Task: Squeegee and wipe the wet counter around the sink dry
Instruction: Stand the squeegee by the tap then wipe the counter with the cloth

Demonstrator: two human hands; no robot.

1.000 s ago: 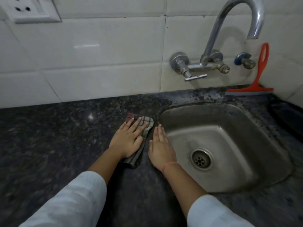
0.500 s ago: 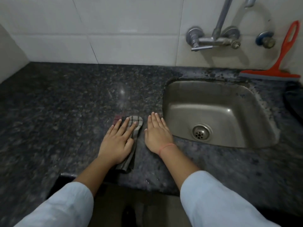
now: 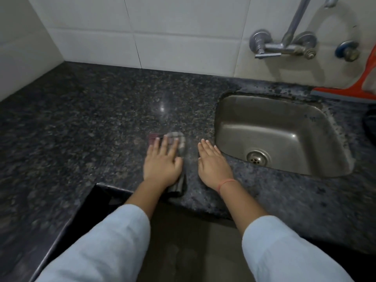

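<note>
Cloth (image 3: pixel 180 141) lies folded under my left hand (image 3: pixel 162 164), fingers straight, slightly spread, palm flat to press it onto the counter (image 3: pixel 97 123) just left of the sink (image 3: pixel 264 127). Right hand (image 3: pixel 213 166) rests flat alongside, fingers together, holding nothing; likely a brace. Squeegee (image 3: pixel 343 92) stands against the wall (image 3: pixel 183 37) behind the sink, unused.

— What's on the tabletop (image 3: pixel 91 123)?
— My left hand (image 3: pixel 162 165) presses flat on the checked cloth (image 3: pixel 180 142). My right hand (image 3: pixel 213 165) lies flat on the stone just beside it, at three o'clock.
— And the sink (image 3: pixel 274 127)?
— Two o'clock from my right hand. The orange squeegee (image 3: pixel 341 92) stands behind it, at one o'clock.
</note>
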